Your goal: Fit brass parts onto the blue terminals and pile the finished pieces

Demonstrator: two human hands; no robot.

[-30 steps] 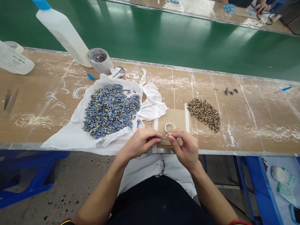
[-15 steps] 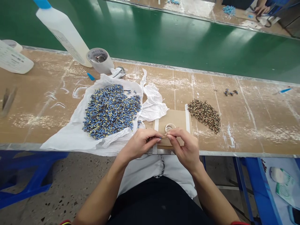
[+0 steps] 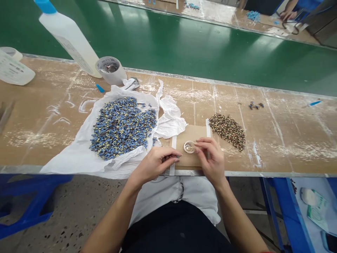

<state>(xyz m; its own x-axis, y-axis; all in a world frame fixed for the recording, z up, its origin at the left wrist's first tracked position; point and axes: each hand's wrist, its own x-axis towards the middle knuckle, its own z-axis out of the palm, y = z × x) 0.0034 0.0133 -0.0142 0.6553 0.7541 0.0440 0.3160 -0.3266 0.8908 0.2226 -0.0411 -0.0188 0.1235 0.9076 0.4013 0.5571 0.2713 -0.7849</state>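
My left hand point(image 3: 158, 162) is closed at the fingertips on a small blue piece point(image 3: 178, 157), mostly hidden by the thumb and finger. In my right hand point(image 3: 212, 159) is a thin light stick point(image 3: 197, 145), pinched between thumb and fingers. Its tip reaches into a small round clear dish point(image 3: 185, 144), which sits on a cardboard pad point(image 3: 188, 163) between the hands. To the left, a heap of small blue and yellow pieces point(image 3: 122, 128) lies on a white cloth point(image 3: 75, 156). A pile of small brown and gold pieces point(image 3: 228, 130) lies to the right.
Behind the heap stand a tall white bottle with a blue cap point(image 3: 71, 40) and a tape roll point(image 3: 118, 74). Another bottle point(image 3: 15, 70) is at the far left. Several loose pieces point(image 3: 256, 105) lie back right. Across the green surface point(image 3: 200, 52), a person's hand point(image 3: 288, 14) shows.
My right hand has moved the stick away from the piece in my left hand, so its tip is now at the dish. My left hand stays almost in place.
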